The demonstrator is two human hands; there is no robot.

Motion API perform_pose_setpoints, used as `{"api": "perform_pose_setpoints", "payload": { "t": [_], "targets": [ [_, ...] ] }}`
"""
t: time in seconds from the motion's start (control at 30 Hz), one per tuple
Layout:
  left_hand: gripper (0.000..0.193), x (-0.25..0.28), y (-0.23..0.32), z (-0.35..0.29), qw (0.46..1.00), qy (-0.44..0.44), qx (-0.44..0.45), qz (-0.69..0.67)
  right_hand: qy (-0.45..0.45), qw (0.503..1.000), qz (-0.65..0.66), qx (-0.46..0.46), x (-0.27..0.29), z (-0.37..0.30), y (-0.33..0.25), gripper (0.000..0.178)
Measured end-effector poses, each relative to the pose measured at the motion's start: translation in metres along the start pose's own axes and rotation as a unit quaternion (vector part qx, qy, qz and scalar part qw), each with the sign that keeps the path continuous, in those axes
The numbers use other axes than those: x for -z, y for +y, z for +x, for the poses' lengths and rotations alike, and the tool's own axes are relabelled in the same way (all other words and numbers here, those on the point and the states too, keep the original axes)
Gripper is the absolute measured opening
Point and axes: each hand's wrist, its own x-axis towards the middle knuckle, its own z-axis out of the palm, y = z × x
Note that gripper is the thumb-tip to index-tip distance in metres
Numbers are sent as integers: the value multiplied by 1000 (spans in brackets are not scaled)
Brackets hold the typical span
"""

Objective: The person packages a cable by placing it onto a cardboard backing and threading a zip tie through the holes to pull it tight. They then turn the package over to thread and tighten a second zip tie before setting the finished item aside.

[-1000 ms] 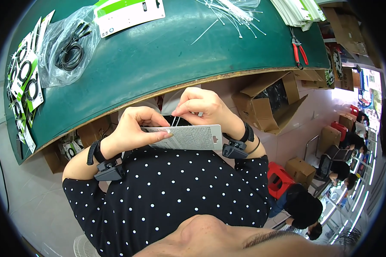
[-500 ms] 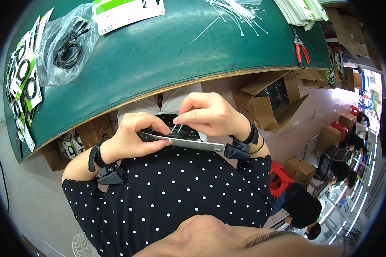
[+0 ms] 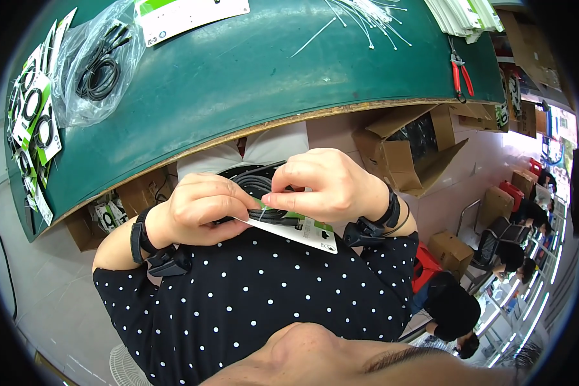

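Note:
In front of my chest I hold a white and green cardboard backing card [image 3: 302, 237] with a coiled black cable [image 3: 256, 183] lying against it. My left hand [image 3: 207, 209] is closed on the card's left end, thumb and fingertips by the coil. My right hand [image 3: 328, 186] is closed in a pinch on a thin white cable tie [image 3: 263, 212] that comes up at the coil. The fingertips of both hands nearly meet there. How the tie passes round the cable is hidden by my fingers.
On the green table [image 3: 238, 83] lie a clear bag of black cables [image 3: 100, 77], carded cables [image 3: 35, 122], loose white cable ties [image 3: 373, 22], a stack of cards [image 3: 460, 16] and red-handled pliers [image 3: 460, 74]. An open cardboard box [image 3: 408, 151] stands beyond the table's edge.
The card has tilted so its printed face and the cable coil show more. Both hands have turned, and my right hand has moved slightly down and right, still pinching the tie.

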Motion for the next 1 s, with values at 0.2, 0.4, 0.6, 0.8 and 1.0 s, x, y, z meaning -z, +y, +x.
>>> {"api": "perform_pose_setpoints", "payload": {
  "t": [0.2, 0.4, 0.6, 0.8, 1.0],
  "targets": [
    [18, 1, -4, -1, 1000, -8, -5, 2, -7, 999, -35, 10, 1, 2, -4, 18],
    [19, 0, -5, 0, 1000, -4, -5, -3, -9, 999, -32, 5, 0, 1, -1, 17],
    [19, 2, -4, 1, 1000, -11, -9, 1, 2, 1000, -19, 10, -1, 2, 0, 18],
    [18, 3, -4, 1, 1000, -7, -17, 10, -3, 1000, -8, 16, -2, 4, 0, 18],
    [19, 3, -5, 0, 1000, -6, 21, -1, 6, 1000, 8, 19, -12, 3, 3, 17]
  ]
}}
